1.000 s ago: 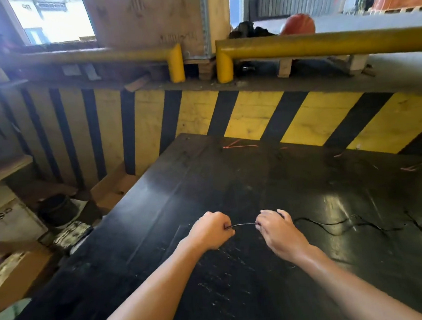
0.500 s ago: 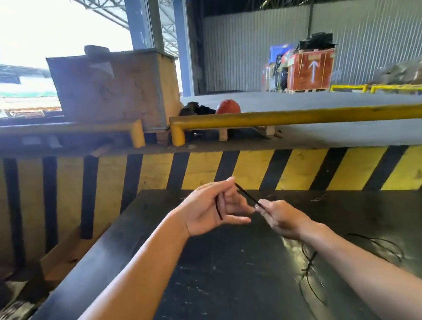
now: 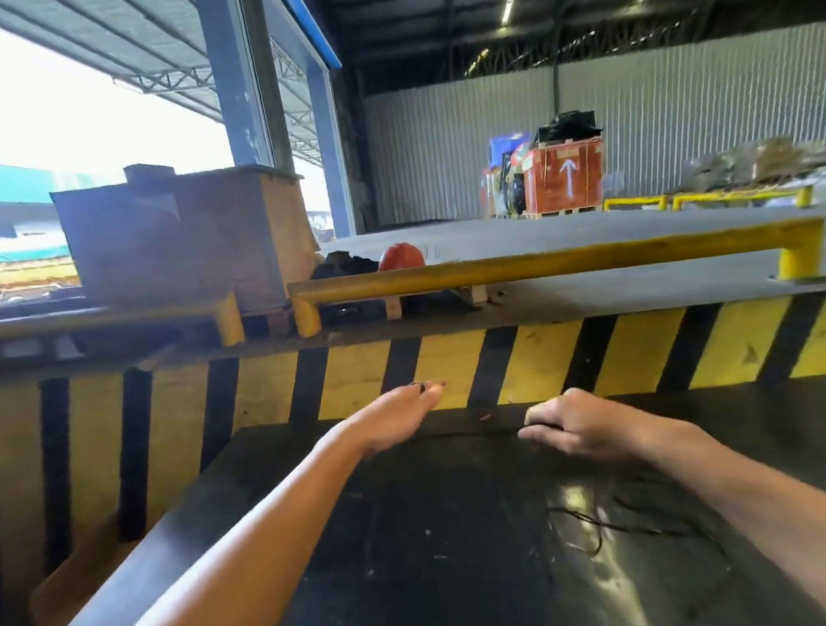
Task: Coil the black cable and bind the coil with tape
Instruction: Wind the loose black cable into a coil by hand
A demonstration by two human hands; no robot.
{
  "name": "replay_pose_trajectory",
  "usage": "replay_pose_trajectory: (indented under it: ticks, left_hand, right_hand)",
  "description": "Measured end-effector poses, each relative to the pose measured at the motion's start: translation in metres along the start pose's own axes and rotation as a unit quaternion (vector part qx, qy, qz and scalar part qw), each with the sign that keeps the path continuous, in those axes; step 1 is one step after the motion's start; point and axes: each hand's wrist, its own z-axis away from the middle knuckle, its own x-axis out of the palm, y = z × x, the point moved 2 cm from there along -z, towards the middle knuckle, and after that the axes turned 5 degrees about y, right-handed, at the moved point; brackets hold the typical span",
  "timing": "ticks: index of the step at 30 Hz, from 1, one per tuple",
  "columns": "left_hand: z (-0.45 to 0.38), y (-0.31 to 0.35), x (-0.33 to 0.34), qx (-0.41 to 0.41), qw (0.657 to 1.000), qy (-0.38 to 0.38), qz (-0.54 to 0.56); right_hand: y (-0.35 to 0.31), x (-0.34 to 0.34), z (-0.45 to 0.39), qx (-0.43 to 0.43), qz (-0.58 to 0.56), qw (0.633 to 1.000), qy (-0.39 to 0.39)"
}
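Observation:
A thin black cable [image 3: 585, 521] lies in loose loops on the glossy black table [image 3: 420, 559], under my right forearm. My left hand [image 3: 399, 415] reaches toward the table's far edge, fingers together, with a bit of the cable showing at its fingertips. My right hand [image 3: 578, 425] is curled over the cable. A stretch of cable runs taut between the two hands, low over the table. No tape is in view.
A yellow and black striped wall [image 3: 528, 363] rises right behind the table's far edge. Above it runs a yellow guard rail [image 3: 545, 263], with an orange helmet [image 3: 399, 257] and a wooden crate [image 3: 187, 236] behind. The table's left edge drops off beside my left forearm.
My hands have moved apart and stretched the cable between them; before, they were close together with the cable looped at my left hand. The camera has tilted up.

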Motion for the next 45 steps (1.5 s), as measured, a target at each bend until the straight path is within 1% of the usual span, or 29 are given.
replay_pose_trajectory:
  ticks: [2,3,5,7,10,12,14,15,16,18,19,21,22,23,25,26,27,28,30,31,33,35,37,38,39,40,42,43,45]
  left_hand:
    - [0.006,0.004,0.014,-0.029,0.991,-0.084,-0.101]
    - [0.011,0.009,0.02,-0.049,0.985,-0.123,-0.107]
    - [0.019,0.018,0.03,-0.111,0.971,-0.212,-0.024]
    - [0.024,0.027,0.039,-0.129,0.944,-0.292,0.078]
    - [0.026,0.047,0.044,-0.087,0.9,-0.37,0.213]
    - [0.024,0.065,0.041,-0.037,0.859,-0.374,0.348]
    - [0.013,0.082,0.032,0.002,0.836,-0.293,0.463]
    - [0.007,0.088,0.027,0.009,0.838,-0.23,0.496]
    - [-0.001,0.089,0.024,0.015,0.847,-0.163,0.506]
    - [-0.015,0.084,0.02,0.026,0.88,-0.042,0.471]
    - [-0.019,0.08,0.019,0.033,0.906,0.018,0.421]
    - [-0.025,0.068,0.014,0.052,0.964,0.134,0.224]
    - [-0.027,0.06,0.011,0.06,0.979,0.164,0.106]
    - [-0.03,0.05,0.01,0.06,0.986,0.157,0.005]
    - [-0.035,0.026,0.016,0.014,0.986,0.062,-0.153]
    - [-0.035,0.014,0.022,-0.028,0.976,-0.002,-0.216]
    - [-0.032,0.005,0.027,-0.071,0.962,-0.066,-0.257]
    - [-0.027,0.0,0.032,-0.116,0.955,-0.126,-0.241]
    - [-0.014,0.006,0.042,-0.207,0.948,-0.231,-0.068]
    - [-0.009,0.013,0.046,-0.207,0.936,-0.284,0.015]
    - [-0.001,0.034,0.051,-0.143,0.907,-0.368,0.147]
    - [0.002,0.063,0.05,-0.051,0.867,-0.402,0.29]
    - [-0.001,0.092,0.042,0.03,0.82,-0.373,0.434]
    - [-0.004,0.105,0.037,0.056,0.803,-0.334,0.491]
    - [-0.007,0.115,0.033,0.073,0.797,-0.281,0.529]
    - [-0.012,0.121,0.03,0.08,0.806,-0.209,0.548]
    - [-0.024,0.116,0.026,0.079,0.854,-0.042,0.512]
    - [-0.029,0.11,0.024,0.08,0.891,0.031,0.446]
    - [-0.033,0.088,0.024,0.095,0.966,0.122,0.21]
  right_hand:
    - [0.017,-0.023,0.005,0.004,-0.008,0.999,0.036]
    - [0.024,-0.032,0.006,0.007,-0.016,0.998,0.058]
    - [0.04,-0.046,0.006,0.008,-0.025,0.994,0.107]
    - [0.054,-0.048,0.0,0.014,-0.024,0.987,0.16]
    - [0.062,-0.033,-0.013,0.044,-0.039,0.973,0.224]
    - [0.059,-0.007,-0.021,0.054,-0.051,0.977,0.2]
    - [0.043,0.028,-0.024,0.04,-0.074,0.988,0.126]
    - [0.032,0.044,-0.023,0.025,-0.088,0.991,0.095]
    - [0.019,0.056,-0.02,0.01,-0.107,0.992,0.071]
    - [0.003,0.066,-0.014,-0.01,-0.127,0.991,0.039]
    - [0.002,0.065,-0.013,-0.014,-0.116,0.993,0.024]
    - [0.009,0.052,-0.009,-0.021,-0.091,0.996,0.002]
    - [0.014,0.042,-0.007,-0.026,-0.081,0.996,-0.003]
    - [0.021,0.029,-0.006,-0.033,-0.072,0.997,-0.002]
    - [0.036,0.003,-0.003,-0.048,-0.061,0.997,0.004]
    - [0.044,-0.011,-0.001,-0.053,-0.06,0.997,0.016]
    - [0.052,-0.025,0.001,-0.054,-0.061,0.996,0.034]
    - [0.058,-0.038,0.004,-0.054,-0.066,0.995,0.056]
    - [0.071,-0.055,0.007,-0.047,-0.061,0.992,0.103]
    - [0.077,-0.06,0.006,-0.039,-0.053,0.989,0.129]
    - [0.091,-0.061,0.003,-0.021,-0.035,0.981,0.191]
    - [0.099,-0.05,0.002,0.003,-0.032,0.974,0.225]
    - [0.097,-0.028,0.002,0.026,-0.058,0.98,0.187]
    - [0.089,-0.013,0.002,0.033,-0.075,0.985,0.152]
    - [0.079,0.003,0.003,0.027,-0.088,0.988,0.121]
    - [0.064,0.017,0.005,0.015,-0.093,0.991,0.094]
    - [0.036,0.035,0.01,-0.013,-0.087,0.995,0.044]
    - [0.027,0.038,0.012,-0.027,-0.078,0.996,0.025]
    - [0.018,0.027,0.013,-0.038,-0.058,0.998,0.006]
